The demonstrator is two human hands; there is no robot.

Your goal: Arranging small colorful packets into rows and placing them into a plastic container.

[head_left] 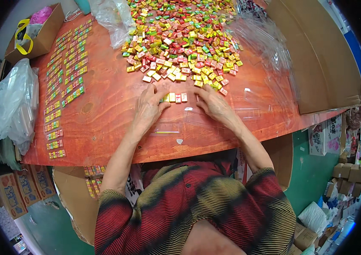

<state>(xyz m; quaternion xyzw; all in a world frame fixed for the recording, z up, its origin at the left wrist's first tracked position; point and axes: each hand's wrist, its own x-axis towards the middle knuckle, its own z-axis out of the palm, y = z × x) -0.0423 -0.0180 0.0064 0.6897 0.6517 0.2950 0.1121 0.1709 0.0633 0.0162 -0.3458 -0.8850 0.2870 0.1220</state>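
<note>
A short row of small yellow, white and red boxes [178,97] lies on the reddish wooden table between my hands. My left hand [148,106] rests at the row's left end, thumb and fingers bent around the greenish-yellow end box. Just right of the row, a gap away, is my right hand [214,104]. Its fingers are bent toward the thumb; what is between the tips is mostly hidden. Beyond both hands spreads a big pile of loose small boxes [184,46] in yellow, red and green. A clear plastic piece [165,128] lies nearer to me.
Rows of grouped small boxes [54,135] line the table's left side. Clear plastic sleeves [269,55] lie at right, beside a large cardboard carton [316,55]. Plastic bags [14,104] hang at the left edge. Below the front edge stands an open carton [76,191].
</note>
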